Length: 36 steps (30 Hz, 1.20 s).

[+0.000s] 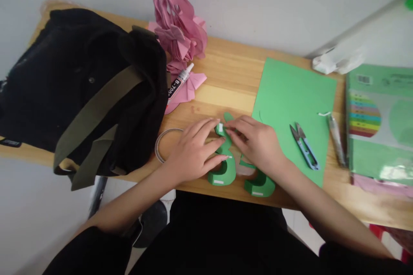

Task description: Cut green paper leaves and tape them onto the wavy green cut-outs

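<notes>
Head view, from my left: a black bag (97,51) with olive straps sits on the wooden surface (232,68); the small dark tag at its corner is too blurred for me to read. Just beside it lies a tape ring (157,146), partly behind my left hand (195,148). Further back, pink folded paper (180,25) stands near the wall, and a glue tube (179,84) leans on it, black label showing "B-700", any further digit unclear to me.

My left hand lies with its fingers spread over the curved green piece (226,174), near the surface's front edge; my thumb is hidden, so I cannot tell whether it grips. This piece looks like thin card: very light, springy, easily creased, hardly slippery. I judge it best taken by its edges, clear of the white strips (218,182), which may be sticky. My right hand (228,129) has thumb and finger pinched narrow on its upper end. A second green curl (260,184) rests below my right wrist.

Rightward, a green sheet (293,90) carries blue-handled snips (305,148); beside it lies a slim white tube (336,142). Last comes a green paper pack (380,146) with a barcode (364,78) and coloured bands; I can't make out its lettering.
</notes>
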### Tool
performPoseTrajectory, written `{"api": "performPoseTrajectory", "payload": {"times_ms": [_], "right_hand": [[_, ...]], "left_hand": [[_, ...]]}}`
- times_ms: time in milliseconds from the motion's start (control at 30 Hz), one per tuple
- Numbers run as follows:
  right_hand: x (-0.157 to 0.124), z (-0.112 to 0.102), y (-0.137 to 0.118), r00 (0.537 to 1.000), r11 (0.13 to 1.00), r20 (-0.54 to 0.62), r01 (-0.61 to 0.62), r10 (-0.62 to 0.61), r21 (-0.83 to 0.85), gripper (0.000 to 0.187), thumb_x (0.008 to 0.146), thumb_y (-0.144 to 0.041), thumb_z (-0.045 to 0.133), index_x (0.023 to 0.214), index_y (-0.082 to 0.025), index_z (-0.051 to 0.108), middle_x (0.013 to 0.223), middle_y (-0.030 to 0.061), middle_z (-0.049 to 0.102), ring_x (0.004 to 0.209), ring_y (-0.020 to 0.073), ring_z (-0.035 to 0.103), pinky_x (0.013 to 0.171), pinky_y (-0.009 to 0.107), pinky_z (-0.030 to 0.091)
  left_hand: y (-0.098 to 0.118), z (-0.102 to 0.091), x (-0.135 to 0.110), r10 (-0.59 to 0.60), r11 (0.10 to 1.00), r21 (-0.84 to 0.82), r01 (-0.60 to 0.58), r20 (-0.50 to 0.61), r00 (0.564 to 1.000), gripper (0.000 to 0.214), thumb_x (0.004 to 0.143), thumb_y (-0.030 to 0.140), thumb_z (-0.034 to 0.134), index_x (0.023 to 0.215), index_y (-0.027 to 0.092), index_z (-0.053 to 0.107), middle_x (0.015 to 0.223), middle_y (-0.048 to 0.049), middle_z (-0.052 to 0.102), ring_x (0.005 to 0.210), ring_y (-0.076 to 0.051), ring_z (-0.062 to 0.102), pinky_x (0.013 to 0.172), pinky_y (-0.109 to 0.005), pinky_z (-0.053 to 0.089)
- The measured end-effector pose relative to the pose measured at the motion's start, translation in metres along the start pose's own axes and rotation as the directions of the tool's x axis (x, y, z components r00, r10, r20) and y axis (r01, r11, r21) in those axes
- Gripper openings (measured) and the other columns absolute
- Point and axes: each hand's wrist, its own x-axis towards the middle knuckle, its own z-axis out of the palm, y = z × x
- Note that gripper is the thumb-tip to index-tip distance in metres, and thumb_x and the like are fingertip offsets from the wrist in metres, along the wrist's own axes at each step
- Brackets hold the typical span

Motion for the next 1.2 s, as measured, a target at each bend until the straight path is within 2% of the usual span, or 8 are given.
{"api": "performPoseTrajectory", "payload": {"times_ms": [167,400,600,800,900,1033,1200], "right_hand": [[0.009,-0.002,0.003,0.996,0.996,0.067,0.071,-0.067,-0.06,0.022,0.089,-0.02,0.053,0.107,-0.017,0.067,0.094,0.0082,0.069,0.078,0.0195,0.065,0.062,0.027,0.047],[0.016,-0.007,0.009,0.978,0.988,0.148,0.152,-0.146,-0.029,0.024,0.09,-0.02,0.052,0.109,-0.014,0.065,0.091,0.0092,0.067,0.077,0.0208,0.065,0.063,0.03,0.048],[0.017,-0.008,0.01,0.973,0.99,0.184,0.139,-0.143,0.035,0.018,0.092,-0.022,0.048,0.092,-0.014,0.065,0.089,0.0088,0.067,0.079,0.019,0.063,0.068,0.029,0.048],[0.017,-0.008,0.012,0.968,0.988,0.197,0.152,-0.155,0.032,0.025,0.094,-0.025,0.046,0.11,-0.017,0.064,0.095,0.0085,0.068,0.083,0.0192,0.064,0.069,0.03,0.049],[0.018,-0.007,0.013,0.965,0.986,0.199,0.166,-0.169,0.03,0.026,0.094,-0.025,0.047,0.113,-0.017,0.063,0.095,0.0085,0.068,0.083,0.0194,0.065,0.069,0.03,0.049],[0.019,-0.006,0.013,0.965,0.982,0.179,0.186,-0.19,0.043,0.022,0.093,-0.023,0.049,0.107,-0.015,0.063,0.095,0.009,0.068,0.083,0.0195,0.065,0.068,0.029,0.049],[0.019,-0.006,0.014,0.967,0.982,0.175,0.173,-0.183,0.07,0.016,0.092,-0.023,0.048,0.094,-0.015,0.062,0.085,0.0073,0.067,0.071,0.0161,0.062,0.062,0.027,0.047]], "left_hand": [[-0.002,-0.001,0.0,0.002,1.0,-0.001,-0.002,0.023,1.0,0.038,0.088,0.043,0.054,0.106,0.013,0.069,0.133,-0.0218,0.052,0.125,-0.036,0.046,0.1,-0.054,0.043],[-0.003,-0.002,0.002,-0.03,0.997,-0.072,0.032,0.024,0.999,0.039,0.088,0.043,0.054,0.106,0.012,0.07,0.132,-0.0223,0.053,0.125,-0.036,0.047,0.1,-0.053,0.043],[-0.003,-0.003,0.003,-0.049,0.992,-0.113,0.053,0.039,0.998,0.039,0.088,0.044,0.054,0.106,0.013,0.07,0.134,-0.0211,0.052,0.125,-0.035,0.046,0.099,-0.054,0.043],[-0.004,-0.002,0.002,-0.066,0.989,-0.133,0.071,0.036,0.997,0.039,0.087,0.045,0.055,0.106,0.015,0.069,0.134,-0.0187,0.052,0.126,-0.034,0.045,0.1,-0.054,0.043],[-0.004,-0.002,0.002,-0.081,0.986,-0.142,0.086,0.039,0.996,0.039,0.087,0.046,0.055,0.106,0.015,0.07,0.134,-0.018,0.053,0.126,-0.034,0.045,0.1,-0.054,0.043],[-0.004,-0.003,0.002,-0.081,0.987,-0.134,0.086,0.047,0.996,0.04,0.087,0.047,0.054,0.106,0.016,0.07,0.134,-0.0182,0.053,0.126,-0.033,0.045,0.1,-0.053,0.043],[-0.004,-0.003,0.002,-0.074,0.989,-0.122,0.078,0.039,0.997,0.039,0.087,0.046,0.054,0.106,0.016,0.07,0.135,-0.0178,0.053,0.126,-0.033,0.046,0.1,-0.052,0.043]]}}
